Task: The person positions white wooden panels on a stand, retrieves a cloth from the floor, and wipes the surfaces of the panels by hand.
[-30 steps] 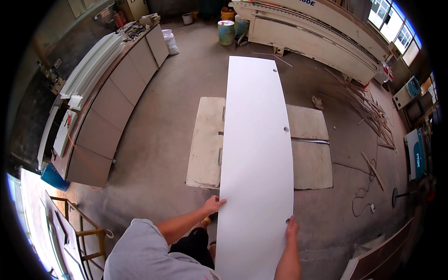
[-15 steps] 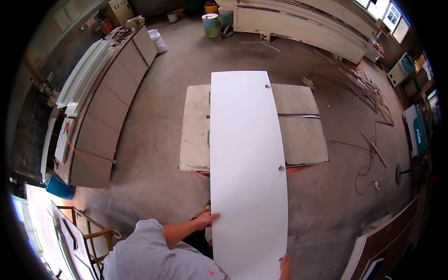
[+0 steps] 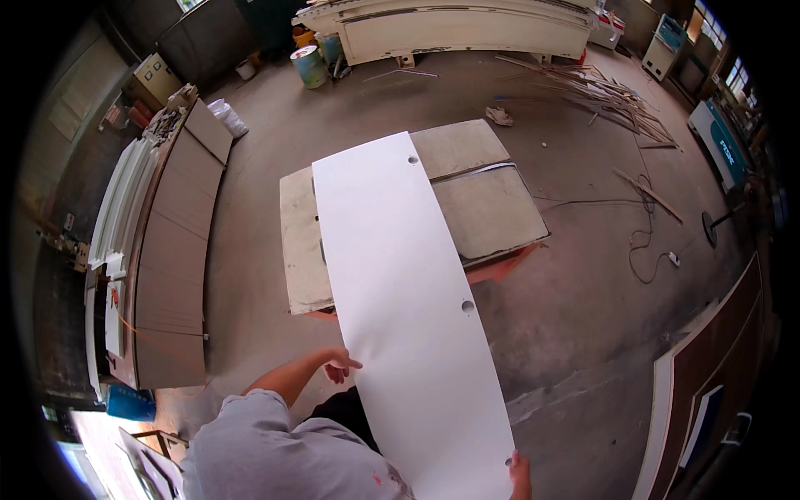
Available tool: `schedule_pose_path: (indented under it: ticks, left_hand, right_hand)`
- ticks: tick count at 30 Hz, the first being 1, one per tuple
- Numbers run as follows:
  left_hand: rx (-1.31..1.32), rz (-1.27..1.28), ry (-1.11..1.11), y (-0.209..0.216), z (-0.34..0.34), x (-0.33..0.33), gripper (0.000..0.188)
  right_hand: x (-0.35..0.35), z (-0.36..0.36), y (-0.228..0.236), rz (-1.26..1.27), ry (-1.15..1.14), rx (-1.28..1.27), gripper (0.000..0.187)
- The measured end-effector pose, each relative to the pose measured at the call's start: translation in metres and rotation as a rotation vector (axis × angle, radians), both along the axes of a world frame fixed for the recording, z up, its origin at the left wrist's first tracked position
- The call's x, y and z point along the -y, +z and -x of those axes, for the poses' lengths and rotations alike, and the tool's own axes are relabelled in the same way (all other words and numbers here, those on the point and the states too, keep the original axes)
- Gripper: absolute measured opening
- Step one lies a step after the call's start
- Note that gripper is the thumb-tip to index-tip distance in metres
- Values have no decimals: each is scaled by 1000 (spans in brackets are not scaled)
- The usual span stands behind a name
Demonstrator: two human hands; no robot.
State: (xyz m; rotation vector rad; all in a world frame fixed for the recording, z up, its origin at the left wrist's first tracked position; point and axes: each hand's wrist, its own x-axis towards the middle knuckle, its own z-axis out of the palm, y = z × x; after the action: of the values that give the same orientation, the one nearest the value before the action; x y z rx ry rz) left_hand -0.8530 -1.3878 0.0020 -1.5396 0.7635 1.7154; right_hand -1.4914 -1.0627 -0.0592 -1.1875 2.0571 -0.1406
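Note:
A long white panel point(image 3: 392, 275) with several round holes along its right edge slants from the lower middle up toward the far side. Its far part lies on a low cream-coloured worktable point(image 3: 487, 204). At the panel's left edge is my left hand point(image 3: 337, 365), its index finger stretched onto the rim and the other fingers loosely bent, not wrapped round the board. Farther down on the right, my right hand point(image 3: 520, 473) grips the opposite edge beside the nearest hole; its fingers under the board are hidden.
A long cabinet point(image 3: 175, 242) with white strips point(image 3: 121, 200) on top runs along the left. Wood offcuts point(image 3: 608, 100) and a cable point(image 3: 646, 225) lie on the floor at right. Brown boards point(image 3: 708, 392) stand at the lower right. A large cream machine point(image 3: 467, 33) stands at the back.
The view has turned, so panel and worktable appear slanted and farther left. My left hand has loosened from the panel's left edge, leaving one finger stretched toward it. My right hand keeps its grip.

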Motion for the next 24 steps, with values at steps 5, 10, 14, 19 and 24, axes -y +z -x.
schedule_pose_path:
  ticks: [5,10,14,19,24]
  left_hand:
    - [-151,1146,-425,47,85,228,46]
    - [19,1704,-459,-13,223,450,49]
    - [151,1655,-240,-37,303,522,55]
    - [288,1613,-142,-45,336,555,55]
    - [104,1839,-265,-62,347,582,60]
  right_hand:
    - [0,-17,-6,-18,-22,133,56]
    - [-25,-30,-18,-75,-20,174,33]
    - [-22,-42,-8,-142,-133,203,27]
    - [-13,-55,9,-181,-206,210,24]
    - [0,-59,23,-210,-193,212,25]
